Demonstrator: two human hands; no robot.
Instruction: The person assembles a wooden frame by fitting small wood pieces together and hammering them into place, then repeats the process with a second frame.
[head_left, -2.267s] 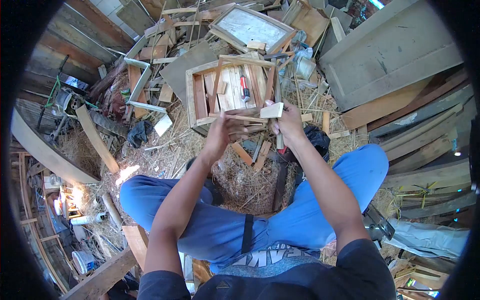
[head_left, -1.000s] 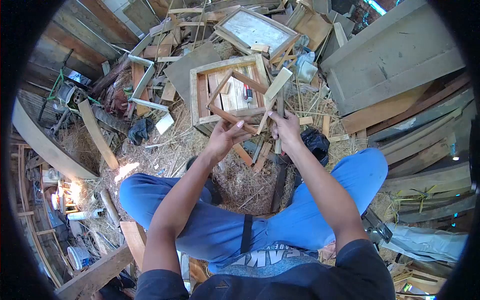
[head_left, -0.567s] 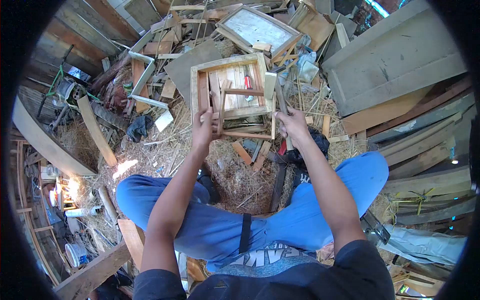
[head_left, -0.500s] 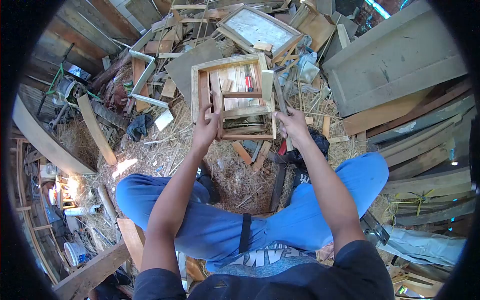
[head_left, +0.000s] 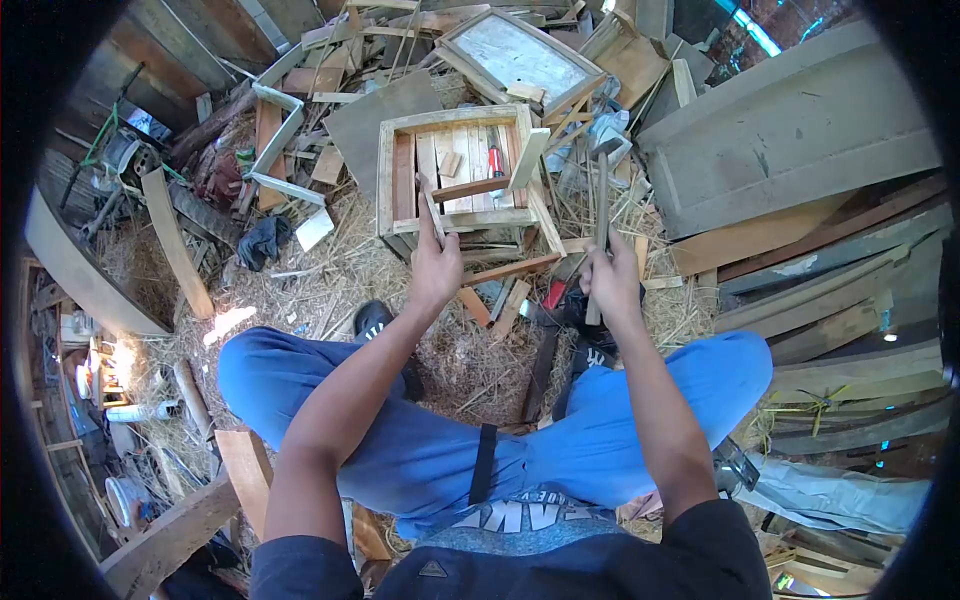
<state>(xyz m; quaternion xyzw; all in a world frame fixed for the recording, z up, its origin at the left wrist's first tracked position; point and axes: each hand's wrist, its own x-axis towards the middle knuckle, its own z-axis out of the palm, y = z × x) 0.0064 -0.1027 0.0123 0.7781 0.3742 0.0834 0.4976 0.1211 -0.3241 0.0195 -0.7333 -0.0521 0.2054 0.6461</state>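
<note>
My left hand [head_left: 436, 268] is closed around the left side of a small wooden frame [head_left: 470, 188], which is tilted over a wooden box [head_left: 388, 160]. In my right hand [head_left: 612, 278] is a hammer [head_left: 602, 190], held upright by its handle to the right of the frame. A crossbar joins the frame's two sides, and a lower rail runs toward the hammer. Inside the box lie a red tool [head_left: 495, 161] and a small wood block [head_left: 451, 164].
Straw and wood scraps [head_left: 510, 308] cover the ground. A framed panel [head_left: 520, 60] lies behind the box. At right lean a large grey panel [head_left: 780, 130] and stacked boards [head_left: 840, 300]. A dark cloth [head_left: 264, 243] is at left.
The small frame has turned and tilted in my left hand. My right hand has moved right, away from the frame, and the hammer now stands clear of it.
</note>
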